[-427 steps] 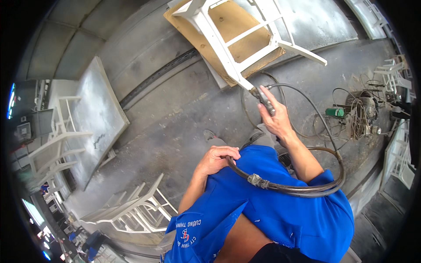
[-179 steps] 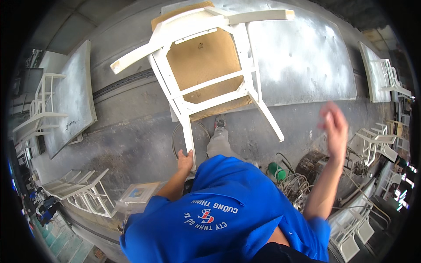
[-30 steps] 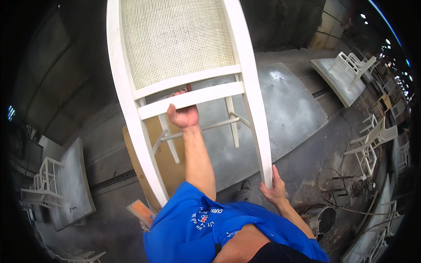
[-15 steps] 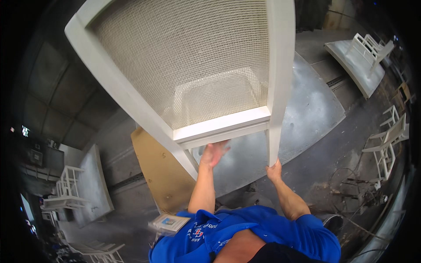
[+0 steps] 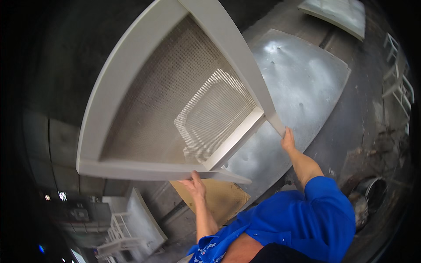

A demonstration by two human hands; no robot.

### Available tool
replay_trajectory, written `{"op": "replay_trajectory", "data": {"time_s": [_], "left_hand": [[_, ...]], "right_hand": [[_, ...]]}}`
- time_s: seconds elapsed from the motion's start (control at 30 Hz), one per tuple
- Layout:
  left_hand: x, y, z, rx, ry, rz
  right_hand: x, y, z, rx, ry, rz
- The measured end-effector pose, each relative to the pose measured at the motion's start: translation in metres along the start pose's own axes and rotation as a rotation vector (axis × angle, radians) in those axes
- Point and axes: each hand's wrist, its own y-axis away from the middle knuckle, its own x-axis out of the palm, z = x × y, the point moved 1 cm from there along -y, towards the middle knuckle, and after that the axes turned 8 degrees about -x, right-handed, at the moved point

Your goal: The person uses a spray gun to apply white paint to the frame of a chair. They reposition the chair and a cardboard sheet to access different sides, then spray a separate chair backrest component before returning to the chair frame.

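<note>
A large white chair (image 5: 140,169) with a woven mesh backrest (image 5: 158,101) is held up in front of me, tilted to the left. Through the mesh shows a paler seat-shaped frame. My right hand (image 5: 288,139) is closed round the end of a leg on the right. At the lower left, my left hand (image 5: 197,188) grips the side post from below, close to where the crossrail meets it; its fingertips are partly hidden behind the post.
Beneath the chair lies a broad grey metal-looking sheet (image 5: 307,83), with a tan board (image 5: 219,199) beside it. Other white chairs stand at the right (image 5: 398,72) and on a panel at lower left (image 5: 120,236). A round, dark-rimmed object (image 5: 375,193) sits by my right elbow.
The chair has swung and tilted leftward. My left hand, open under the crossrail before, has taken hold of the left post. My right hand stays on its leg, now farther up in the view.
</note>
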Motion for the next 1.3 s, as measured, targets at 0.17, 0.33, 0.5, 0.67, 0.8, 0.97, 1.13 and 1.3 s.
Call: {"op": "replay_trajectory", "data": {"time_s": [0.17, 0.33, 0.5, 0.67, 0.8, 0.97, 1.13, 1.3], "left_hand": [[0.071, 0.029, 0.033, 0.012, -0.026, 0.217], [0.128, -0.01, 0.033, -0.147, -0.375, 0.429], [0.167, -0.003, 0.044, 0.092, -0.597, 0.56], [0.17, 0.108, 0.159, -0.232, -0.429, 0.933], [0.075, 0.231, 0.285, -0.516, -0.534, 1.041], [-0.079, 0.333, 0.376, -1.16, -0.848, 0.665], [-0.107, 0.362, 0.422, -1.349, -0.638, 0.418], [-0.04, 0.306, 0.439, -1.235, -0.235, 0.269]], "right_hand": [[0.001, 0.002, 0.006, 0.174, -0.088, 0.098], [0.006, 0.067, -0.058, 0.019, -0.168, 0.259], [0.019, 0.174, -0.08, -0.185, 0.169, 0.523], [-0.005, 0.194, -0.057, -0.307, 0.062, 0.578], [-0.019, 0.207, -0.024, -0.266, -0.029, 0.606], [-0.044, 0.225, 0.015, -0.009, -0.432, 0.629], [-0.093, 0.258, 0.042, 0.021, -0.384, 0.501], [-0.142, 0.28, 0.061, 0.117, -0.209, 0.403]]}}
